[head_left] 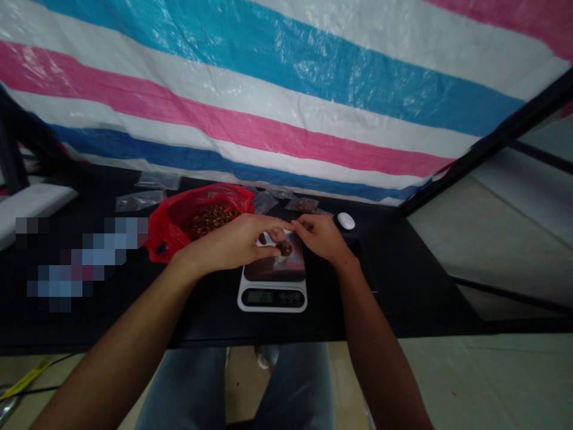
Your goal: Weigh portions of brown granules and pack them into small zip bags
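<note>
Two hands (228,242) (320,239) around a small brown clump (283,248) over a kitchen scale (272,297)

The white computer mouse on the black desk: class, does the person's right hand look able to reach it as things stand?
Probably yes. The right hand sits close to the white computer mouse, and nothing seems to stand between them on the black desk. Its fingers are over the digital kitchen scale.

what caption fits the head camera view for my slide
Head camera view: left hand and right hand over brown pieces on a digital scale, beside a red plastic bag of more.
</note>
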{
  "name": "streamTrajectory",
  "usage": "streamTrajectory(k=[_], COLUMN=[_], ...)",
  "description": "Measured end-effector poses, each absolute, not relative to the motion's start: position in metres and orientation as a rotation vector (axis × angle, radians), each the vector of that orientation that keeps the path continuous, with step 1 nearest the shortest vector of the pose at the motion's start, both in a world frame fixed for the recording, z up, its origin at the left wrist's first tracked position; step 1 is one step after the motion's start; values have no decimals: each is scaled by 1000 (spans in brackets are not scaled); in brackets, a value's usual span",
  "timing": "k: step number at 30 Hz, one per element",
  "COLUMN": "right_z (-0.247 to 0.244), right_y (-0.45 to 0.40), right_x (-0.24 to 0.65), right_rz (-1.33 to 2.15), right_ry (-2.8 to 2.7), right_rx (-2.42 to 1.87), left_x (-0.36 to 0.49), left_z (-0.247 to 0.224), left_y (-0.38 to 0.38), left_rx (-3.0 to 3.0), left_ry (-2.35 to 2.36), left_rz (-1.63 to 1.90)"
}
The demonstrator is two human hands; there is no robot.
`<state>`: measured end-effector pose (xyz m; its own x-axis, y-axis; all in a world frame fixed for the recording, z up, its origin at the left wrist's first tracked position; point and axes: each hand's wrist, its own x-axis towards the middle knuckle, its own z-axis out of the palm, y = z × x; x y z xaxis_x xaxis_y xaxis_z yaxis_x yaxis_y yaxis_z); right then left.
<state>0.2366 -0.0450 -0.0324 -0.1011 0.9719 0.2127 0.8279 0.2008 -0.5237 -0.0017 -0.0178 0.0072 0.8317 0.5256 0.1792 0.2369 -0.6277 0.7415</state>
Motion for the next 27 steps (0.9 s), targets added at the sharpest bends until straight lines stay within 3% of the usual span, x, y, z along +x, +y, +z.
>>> streamTrajectory(k=[17, 22, 27], right_z=[-34, -33, -34], right_y=[-45, -45, -44], right_x=[238, 238, 238], right_rz=[384, 386, 402], right_ry=[-1964, -1967, -1946], right_rx=[-1661, -1644, -1645], left_x=[-5, -13, -8], left_z=[9, 2, -17], left_y=[-17, -1, 10], left_rx=[2324, 2395, 2577], left_ry=[552, 826, 1062], left_rz=[512, 610, 488])
